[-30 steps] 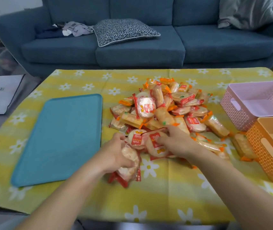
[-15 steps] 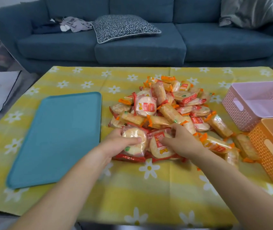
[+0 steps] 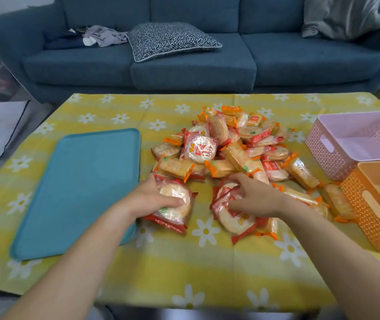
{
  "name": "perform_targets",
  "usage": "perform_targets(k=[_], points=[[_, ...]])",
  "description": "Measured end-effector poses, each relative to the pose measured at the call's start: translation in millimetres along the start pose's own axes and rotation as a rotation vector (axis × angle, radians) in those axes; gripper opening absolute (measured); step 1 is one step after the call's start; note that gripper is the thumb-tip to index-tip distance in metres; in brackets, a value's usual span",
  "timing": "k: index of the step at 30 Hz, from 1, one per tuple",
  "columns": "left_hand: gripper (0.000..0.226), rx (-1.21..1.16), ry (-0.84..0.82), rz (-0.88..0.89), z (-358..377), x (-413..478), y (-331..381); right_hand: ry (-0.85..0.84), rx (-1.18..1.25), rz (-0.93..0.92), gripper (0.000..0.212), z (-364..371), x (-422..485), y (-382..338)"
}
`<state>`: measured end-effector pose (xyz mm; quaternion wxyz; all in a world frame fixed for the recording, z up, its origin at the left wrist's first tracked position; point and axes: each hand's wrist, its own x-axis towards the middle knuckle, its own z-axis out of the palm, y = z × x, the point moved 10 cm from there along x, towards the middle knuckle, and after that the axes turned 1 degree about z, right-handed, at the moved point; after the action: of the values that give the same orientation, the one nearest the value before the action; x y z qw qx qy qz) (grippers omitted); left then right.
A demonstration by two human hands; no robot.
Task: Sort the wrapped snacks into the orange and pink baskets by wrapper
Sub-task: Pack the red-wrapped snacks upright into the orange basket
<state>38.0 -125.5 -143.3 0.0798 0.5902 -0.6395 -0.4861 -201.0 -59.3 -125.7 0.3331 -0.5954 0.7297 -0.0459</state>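
Note:
A heap of wrapped snacks (image 3: pixel 230 148), some in red wrappers and some in orange, lies in the middle of the yellow flowered cloth. At the heap's near edge my left hand (image 3: pixel 147 197) grips a round red-wrapped snack (image 3: pixel 175 204), thumb across its front. My right hand (image 3: pixel 251 197) curls its fingers over another red-wrapped snack (image 3: pixel 232 218) beside it. The pink basket (image 3: pixel 336 162) stands at the right, and the orange basket (image 3: pixel 369 218) sits just in front of it. Both baskets look empty.
A teal tray (image 3: pixel 80 188) lies flat on the left of the table. A few orange-wrapped snacks (image 3: pixel 339 202) lie against the orange basket. A blue sofa (image 3: pixel 184 56) with a patterned cushion stands behind the table. White paper lies on the floor at the left.
My two hands have drawn apart, each pulling a red-wrapped snack out of the heap toward the table's near edge. A gap of cloth now shows between the two snacks.

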Motion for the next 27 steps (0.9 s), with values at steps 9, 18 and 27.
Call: perform_targets(k=[9,18,27], points=[[0.134,0.029,-0.059,0.006,22,-6,13,0.023,-0.202,-0.038,0.091,-4,-6,0],[0.104,-0.156,0.000,0.145,17,-26,55,0.143,0.145,-0.071,0.049,-36,-35,-11],[0.079,-0.741,0.018,0.232,65,-48,127,0.596,0.974,-0.013,0.031,-117,-87,75]])
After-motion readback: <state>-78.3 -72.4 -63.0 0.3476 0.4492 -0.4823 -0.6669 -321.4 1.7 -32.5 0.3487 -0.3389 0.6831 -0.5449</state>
